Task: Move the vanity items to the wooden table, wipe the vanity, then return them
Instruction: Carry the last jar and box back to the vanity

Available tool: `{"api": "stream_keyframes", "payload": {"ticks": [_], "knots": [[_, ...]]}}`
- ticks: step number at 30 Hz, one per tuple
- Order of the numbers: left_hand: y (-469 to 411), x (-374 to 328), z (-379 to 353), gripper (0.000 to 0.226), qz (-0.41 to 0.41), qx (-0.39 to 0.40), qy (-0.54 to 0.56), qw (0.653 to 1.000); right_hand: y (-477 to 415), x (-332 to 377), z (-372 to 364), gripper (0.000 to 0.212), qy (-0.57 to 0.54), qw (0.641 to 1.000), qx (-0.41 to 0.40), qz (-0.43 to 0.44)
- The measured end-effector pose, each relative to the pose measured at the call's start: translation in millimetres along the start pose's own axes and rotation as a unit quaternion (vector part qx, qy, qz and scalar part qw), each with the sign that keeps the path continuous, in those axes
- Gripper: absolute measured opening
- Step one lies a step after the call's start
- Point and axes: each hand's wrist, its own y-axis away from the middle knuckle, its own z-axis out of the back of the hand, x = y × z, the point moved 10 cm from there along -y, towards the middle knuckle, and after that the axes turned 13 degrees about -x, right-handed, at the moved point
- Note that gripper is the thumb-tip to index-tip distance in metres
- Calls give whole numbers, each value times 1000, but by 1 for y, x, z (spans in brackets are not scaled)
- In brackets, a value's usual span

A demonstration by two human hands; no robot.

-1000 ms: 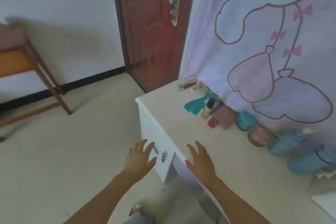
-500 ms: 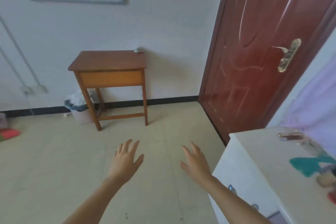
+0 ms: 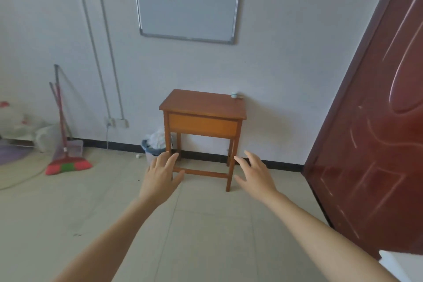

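Note:
A small wooden table (image 3: 203,105) stands against the white wall straight ahead, across a stretch of floor. A small white-and-teal jar (image 3: 234,95) sits on its back right corner. My left hand (image 3: 160,174) and my right hand (image 3: 256,174) are held out in the air in front of me, fingers spread and holding nothing. Only a white corner of the vanity (image 3: 402,265) shows at the bottom right; the items on it are out of view.
A dark red door (image 3: 375,135) fills the right side. A bin with white rubbish (image 3: 153,146) sits left of the table legs. A red broom (image 3: 66,162) and dustpan lean on the wall at left. A whiteboard (image 3: 186,0) hangs above the table.
My view has swung left, away from the vanity and its items, until the wooden table is centred. Both hands stay open and empty, raised in front of me.

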Motion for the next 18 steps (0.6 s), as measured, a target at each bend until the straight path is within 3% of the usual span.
{"api": "stream_keyframes", "payload": {"ticks": [8,18], "knots": [[-136,-17,12,52,-28,-52,-25,998,-135,-14,30,53,10,996,-81,42],[-327,-61,-30,50,-47,-105,-7,993,-309,-95,55,50,57,986,-143,63]]}}
